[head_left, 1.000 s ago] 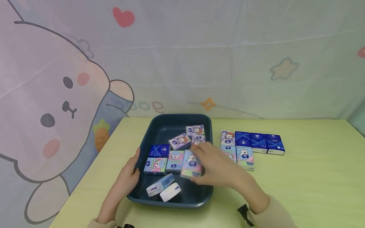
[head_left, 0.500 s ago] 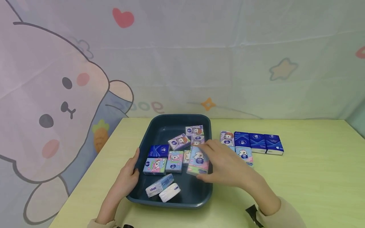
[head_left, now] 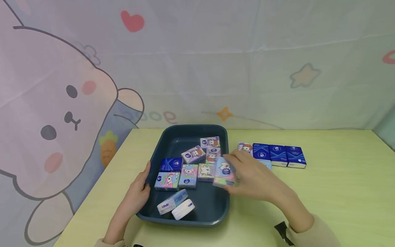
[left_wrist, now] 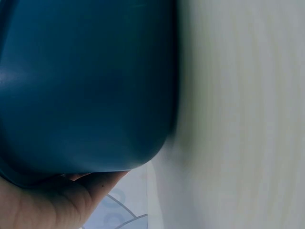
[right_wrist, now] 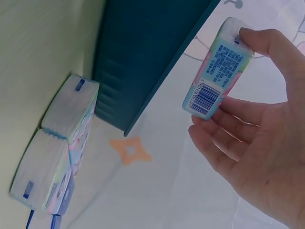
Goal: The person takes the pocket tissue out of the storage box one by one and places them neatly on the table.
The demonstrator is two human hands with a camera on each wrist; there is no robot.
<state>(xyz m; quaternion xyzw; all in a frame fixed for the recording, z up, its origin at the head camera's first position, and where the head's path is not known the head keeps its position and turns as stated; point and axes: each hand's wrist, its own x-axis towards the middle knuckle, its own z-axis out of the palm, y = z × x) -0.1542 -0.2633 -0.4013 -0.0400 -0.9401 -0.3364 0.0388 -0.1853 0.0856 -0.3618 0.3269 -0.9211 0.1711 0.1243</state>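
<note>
My right hand [head_left: 256, 176] pinches a pastel pocket tissue pack [head_left: 224, 170] between thumb and fingers, above the right rim of a dark blue plastic bin [head_left: 208, 207]. In the right wrist view the pack's barcode side [right_wrist: 212, 81] shows, with the thumb [right_wrist: 262, 40] at one end and fingertips at the other. My left hand [head_left: 135, 195] holds the bin's left side at the rim; in the left wrist view its fingers [left_wrist: 95, 186] lie against the outer wall under the rim. Inside the bin lie purple packs [head_left: 193, 154], a blue pack [head_left: 171, 164] and pastel packs [head_left: 189, 175].
Right of the bin, blue tissue packs [head_left: 278, 155] and a purple pack [head_left: 245, 147] stand in a row on the pale table [head_left: 333, 199]. A pastel pack [head_left: 266, 164] below them is partly hidden by my right hand. Two packs [head_left: 183, 209] lie near the bin's front.
My right hand has carried the pastel tissue pack rightward from the bin's middle to its right rim, uncovering another pastel pack. The left hand keeps its place on the bin.
</note>
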